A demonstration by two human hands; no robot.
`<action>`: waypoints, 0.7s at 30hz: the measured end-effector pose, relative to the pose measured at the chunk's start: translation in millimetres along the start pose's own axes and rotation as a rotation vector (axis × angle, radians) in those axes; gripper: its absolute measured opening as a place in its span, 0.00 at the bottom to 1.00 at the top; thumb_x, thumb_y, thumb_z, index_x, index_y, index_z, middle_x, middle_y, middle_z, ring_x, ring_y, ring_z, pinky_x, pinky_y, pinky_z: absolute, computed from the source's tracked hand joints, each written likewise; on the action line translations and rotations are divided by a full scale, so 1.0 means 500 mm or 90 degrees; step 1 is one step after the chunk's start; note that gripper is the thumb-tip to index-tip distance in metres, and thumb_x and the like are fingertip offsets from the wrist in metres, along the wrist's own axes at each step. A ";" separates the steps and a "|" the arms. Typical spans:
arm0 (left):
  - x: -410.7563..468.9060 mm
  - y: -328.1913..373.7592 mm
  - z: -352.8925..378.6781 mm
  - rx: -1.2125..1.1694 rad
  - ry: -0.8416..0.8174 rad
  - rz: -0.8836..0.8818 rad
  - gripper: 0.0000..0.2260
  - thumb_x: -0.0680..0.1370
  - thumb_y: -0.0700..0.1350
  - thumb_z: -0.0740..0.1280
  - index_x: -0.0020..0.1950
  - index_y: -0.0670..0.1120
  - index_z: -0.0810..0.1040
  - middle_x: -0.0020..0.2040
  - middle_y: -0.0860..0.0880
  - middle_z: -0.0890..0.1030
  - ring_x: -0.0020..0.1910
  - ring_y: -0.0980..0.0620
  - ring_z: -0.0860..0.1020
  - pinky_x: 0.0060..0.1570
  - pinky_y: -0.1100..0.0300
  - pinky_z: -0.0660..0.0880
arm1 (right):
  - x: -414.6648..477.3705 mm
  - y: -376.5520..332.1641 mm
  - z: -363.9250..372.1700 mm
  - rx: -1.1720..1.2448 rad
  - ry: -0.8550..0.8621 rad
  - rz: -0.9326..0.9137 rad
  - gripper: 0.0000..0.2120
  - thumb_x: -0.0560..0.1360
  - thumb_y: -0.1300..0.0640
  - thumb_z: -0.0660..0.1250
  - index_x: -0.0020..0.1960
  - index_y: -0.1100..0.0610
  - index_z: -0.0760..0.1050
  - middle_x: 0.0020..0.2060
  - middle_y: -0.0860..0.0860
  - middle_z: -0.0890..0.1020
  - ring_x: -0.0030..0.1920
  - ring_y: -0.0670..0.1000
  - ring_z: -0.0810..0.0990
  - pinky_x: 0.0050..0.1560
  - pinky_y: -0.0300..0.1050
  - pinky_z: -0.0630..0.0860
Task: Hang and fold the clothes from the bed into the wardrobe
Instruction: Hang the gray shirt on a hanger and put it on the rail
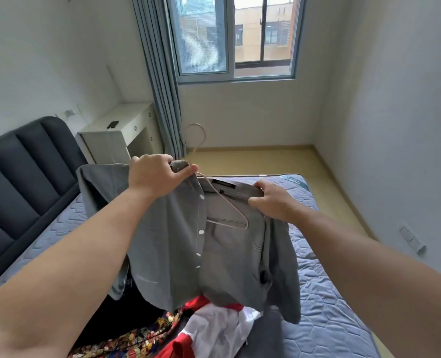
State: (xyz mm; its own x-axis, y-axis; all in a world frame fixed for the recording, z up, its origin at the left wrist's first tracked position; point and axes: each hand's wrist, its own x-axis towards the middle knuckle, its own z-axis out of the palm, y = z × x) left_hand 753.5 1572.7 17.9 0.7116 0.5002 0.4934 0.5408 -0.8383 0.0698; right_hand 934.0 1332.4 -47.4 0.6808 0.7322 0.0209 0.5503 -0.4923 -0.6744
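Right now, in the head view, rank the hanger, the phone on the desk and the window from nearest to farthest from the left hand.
1. Hanger, in the shirt that the left hand grips.
2. Phone, on the desk to the left.
3. Window, high up, far ahead.

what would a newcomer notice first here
A grey shirt is held up mid-frame with a pale hanger slipped inside its open collar; the left hand grips the collar by the hanger's neck, the right hand the other side. Below it a heap of red, white and patterned clothes lies on the blue quilted bed. A bright window fills the far wall.
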 end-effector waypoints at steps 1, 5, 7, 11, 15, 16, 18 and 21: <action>0.000 -0.001 -0.001 -0.011 -0.009 0.001 0.34 0.69 0.80 0.57 0.29 0.48 0.67 0.27 0.53 0.73 0.35 0.45 0.75 0.51 0.50 0.70 | 0.001 -0.001 -0.002 -0.028 -0.003 0.005 0.10 0.70 0.53 0.67 0.51 0.51 0.77 0.44 0.47 0.81 0.48 0.52 0.79 0.40 0.40 0.70; 0.004 0.004 -0.013 -0.170 -0.184 -0.052 0.36 0.62 0.81 0.62 0.26 0.47 0.64 0.21 0.55 0.68 0.30 0.51 0.72 0.35 0.56 0.66 | 0.006 0.001 0.000 -0.070 0.084 0.066 0.13 0.74 0.60 0.67 0.58 0.57 0.80 0.54 0.56 0.83 0.58 0.58 0.78 0.53 0.43 0.72; -0.001 0.006 -0.011 -0.226 -0.239 -0.073 0.35 0.63 0.79 0.65 0.28 0.46 0.67 0.22 0.55 0.65 0.28 0.51 0.69 0.32 0.57 0.64 | 0.008 0.000 0.005 -0.053 0.114 0.079 0.09 0.75 0.59 0.68 0.54 0.56 0.82 0.52 0.57 0.84 0.57 0.58 0.79 0.53 0.43 0.72; -0.015 -0.001 0.004 -0.263 -0.280 -0.087 0.33 0.67 0.75 0.69 0.25 0.49 0.62 0.23 0.54 0.62 0.23 0.55 0.63 0.31 0.56 0.60 | 0.011 -0.008 0.014 -0.069 0.121 0.050 0.06 0.79 0.53 0.66 0.50 0.54 0.80 0.50 0.57 0.83 0.54 0.60 0.79 0.52 0.48 0.75; -0.018 -0.014 -0.004 -0.272 -0.269 -0.111 0.32 0.65 0.76 0.67 0.26 0.47 0.66 0.24 0.53 0.65 0.27 0.53 0.67 0.33 0.56 0.63 | 0.012 -0.008 0.022 -0.096 0.132 0.026 0.08 0.82 0.50 0.59 0.48 0.52 0.73 0.48 0.58 0.82 0.50 0.62 0.78 0.46 0.51 0.72; -0.017 -0.017 -0.007 -0.266 -0.257 -0.116 0.33 0.64 0.76 0.66 0.28 0.45 0.70 0.24 0.52 0.67 0.29 0.52 0.70 0.33 0.56 0.65 | 0.012 -0.009 0.026 -0.091 0.131 0.023 0.08 0.83 0.49 0.59 0.47 0.52 0.71 0.46 0.57 0.81 0.49 0.62 0.78 0.44 0.50 0.70; -0.011 -0.021 -0.016 -0.254 -0.236 -0.119 0.37 0.63 0.77 0.65 0.30 0.40 0.74 0.25 0.50 0.70 0.31 0.50 0.74 0.34 0.56 0.68 | 0.008 -0.008 0.032 -0.094 0.128 0.011 0.08 0.83 0.49 0.59 0.48 0.52 0.70 0.45 0.57 0.80 0.49 0.63 0.78 0.44 0.51 0.71; -0.002 -0.032 -0.031 -0.231 -0.241 -0.086 0.33 0.64 0.75 0.66 0.24 0.46 0.65 0.20 0.54 0.65 0.28 0.51 0.70 0.31 0.57 0.65 | -0.005 0.000 0.027 -0.197 0.116 -0.058 0.15 0.79 0.42 0.65 0.50 0.54 0.68 0.48 0.57 0.81 0.49 0.62 0.79 0.46 0.53 0.76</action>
State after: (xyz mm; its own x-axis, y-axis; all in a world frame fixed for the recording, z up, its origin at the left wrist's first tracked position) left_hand 736.8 1582.2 29.8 0.7946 0.5956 0.1176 0.4967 -0.7491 0.4383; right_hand 926.1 1336.9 -57.5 0.6815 0.6977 0.2209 0.7141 -0.5680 -0.4093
